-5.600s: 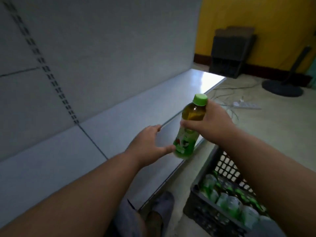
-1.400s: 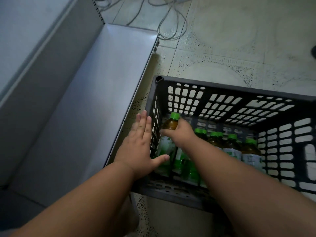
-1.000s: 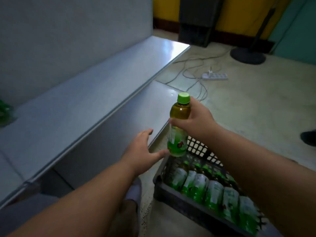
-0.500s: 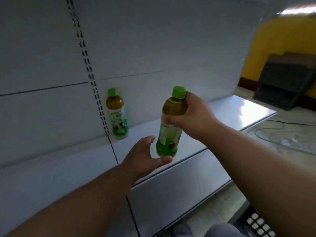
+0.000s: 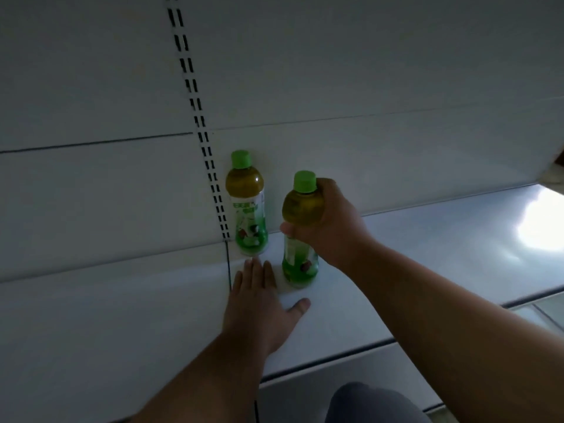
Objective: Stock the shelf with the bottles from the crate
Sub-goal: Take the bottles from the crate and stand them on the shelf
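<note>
The second bottle (image 5: 300, 239), carried in the air half a second ago, now reaches the shelf (image 5: 427, 254) beside the first bottle (image 5: 247, 206). Right hand (image 5: 332, 227) grip still grasps it; left hand (image 5: 259, 306) lies flat, released.

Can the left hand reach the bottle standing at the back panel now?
Probably yes: the left hand lies flat on the shelf, fingertips just before the standing bottle, nothing between them.

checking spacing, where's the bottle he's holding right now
In the head view, the held bottle is mid-shelf, right of the standing bottle, gripped by the right hand.
</note>
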The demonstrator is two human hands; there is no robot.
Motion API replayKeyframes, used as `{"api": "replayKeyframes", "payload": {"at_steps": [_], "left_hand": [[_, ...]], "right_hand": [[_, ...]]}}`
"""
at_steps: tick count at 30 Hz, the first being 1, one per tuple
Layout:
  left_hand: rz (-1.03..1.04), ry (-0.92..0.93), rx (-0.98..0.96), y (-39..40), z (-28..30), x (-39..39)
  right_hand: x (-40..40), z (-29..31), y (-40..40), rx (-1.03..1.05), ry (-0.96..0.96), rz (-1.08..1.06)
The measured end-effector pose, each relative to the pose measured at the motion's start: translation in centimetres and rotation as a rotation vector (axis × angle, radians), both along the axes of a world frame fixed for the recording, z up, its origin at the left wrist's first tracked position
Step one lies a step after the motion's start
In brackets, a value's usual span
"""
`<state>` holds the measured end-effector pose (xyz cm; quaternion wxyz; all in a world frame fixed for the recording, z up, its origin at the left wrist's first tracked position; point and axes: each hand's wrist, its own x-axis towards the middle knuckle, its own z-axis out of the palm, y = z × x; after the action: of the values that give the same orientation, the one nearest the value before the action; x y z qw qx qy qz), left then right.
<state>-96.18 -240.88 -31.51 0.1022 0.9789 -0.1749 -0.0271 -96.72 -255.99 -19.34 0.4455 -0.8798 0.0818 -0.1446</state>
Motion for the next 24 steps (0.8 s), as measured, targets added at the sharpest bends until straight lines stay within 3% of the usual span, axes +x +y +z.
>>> {"api": "replayKeyframes", "payload": {"at_steps": [8,24], "left_hand": [[-0.015,-0.021,-0.025,0.2,-0.6,0.2],[0.022,0.005,0.058,-0.3,0.0,-0.3]], "right_hand": [[-0.2,-3.5,-0.6,-0.082,-0.027,-0.019],[8.7,-3.2,-0.1,-0.171,0.035,-0.091]]}}
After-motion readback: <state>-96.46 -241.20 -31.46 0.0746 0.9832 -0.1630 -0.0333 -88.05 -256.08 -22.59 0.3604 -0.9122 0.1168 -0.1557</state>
